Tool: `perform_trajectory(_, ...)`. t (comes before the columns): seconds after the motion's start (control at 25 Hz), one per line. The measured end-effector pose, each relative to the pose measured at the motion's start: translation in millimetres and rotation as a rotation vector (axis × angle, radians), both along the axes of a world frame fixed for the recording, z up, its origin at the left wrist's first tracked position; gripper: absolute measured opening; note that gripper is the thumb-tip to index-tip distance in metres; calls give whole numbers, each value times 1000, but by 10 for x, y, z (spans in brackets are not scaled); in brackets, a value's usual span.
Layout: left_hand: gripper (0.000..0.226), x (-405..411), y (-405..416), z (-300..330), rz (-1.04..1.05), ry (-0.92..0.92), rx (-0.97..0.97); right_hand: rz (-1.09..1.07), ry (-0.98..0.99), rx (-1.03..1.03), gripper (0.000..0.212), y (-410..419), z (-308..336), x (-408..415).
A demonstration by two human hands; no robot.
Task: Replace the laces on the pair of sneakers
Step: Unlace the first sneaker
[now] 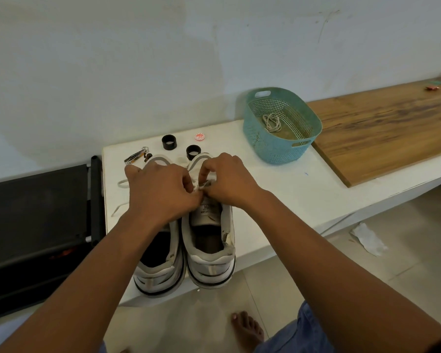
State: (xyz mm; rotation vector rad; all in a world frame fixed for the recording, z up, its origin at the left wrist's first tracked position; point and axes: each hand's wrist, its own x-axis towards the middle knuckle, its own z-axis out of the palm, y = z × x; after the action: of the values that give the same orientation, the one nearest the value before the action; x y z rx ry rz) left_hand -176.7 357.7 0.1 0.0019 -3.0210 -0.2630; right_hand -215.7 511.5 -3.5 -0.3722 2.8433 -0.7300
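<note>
wall (138, 59): pale, scuffed | floor (303, 271): beige tiles | white ledge (290, 194) | wooden board (392, 128) on it

Beyond the grip the perforated plastic basket (281, 126) looked matt. The wooden board (387, 128) showed smooth grain. The sneakers (209, 240) looked scuffed.

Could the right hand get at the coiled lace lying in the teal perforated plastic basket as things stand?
Probably yes. The teal perforated plastic basket is open-topped, on the right hand's side, with nothing between them, and the coiled lace lies exposed. But that hand pinches the white lace on the right sneaker, so it must let go first.
</note>
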Motion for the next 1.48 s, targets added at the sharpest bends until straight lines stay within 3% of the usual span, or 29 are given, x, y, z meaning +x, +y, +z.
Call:
perform_trajectory(0.16, 14, -56, -47, 10, 67, -129, 191, -34, 135, 51, 12, -84, -80, 60)
perform_trajectory(0.28, 16, -109, -77, 7, 143, -235, 312, -41, 157, 67, 10, -107, -62, 72)
perform_trajectory(0.4, 20, -111, -92, -9, 165, -235, 320, -117, 128, 47, 4, -106, -5, 74)
perform_trajectory(0.6, 13, -108, -112, -48, 174, -216, 337, -373, -20, 91, 22, 170, 69, -108)
perform_trajectory(0.8, 12, -112, -90, -21, 182, -219, 320, -165, -57, -87, 21, 77, 59, -68)
perform_trajectory(0.96, 10, -101, -96, 6, 182, -249, 330, -2, 81, 94, 14, -127, 9, 81)
perform_trajectory(1.16, 20, -74, -77, 60, 177, -330, 438, -104, 110, 120, 11, -84, 53, 57)
perform_trajectory(1.36, 7, -85, -89, 52, 198, -294, 401, -395, 116, 46, 20, 93, 122, -38)
perform_trajectory(1.48, 6, -84, -98, 39, 192, -294, 420, -303, 77, -111, 14, 105, 72, -92)
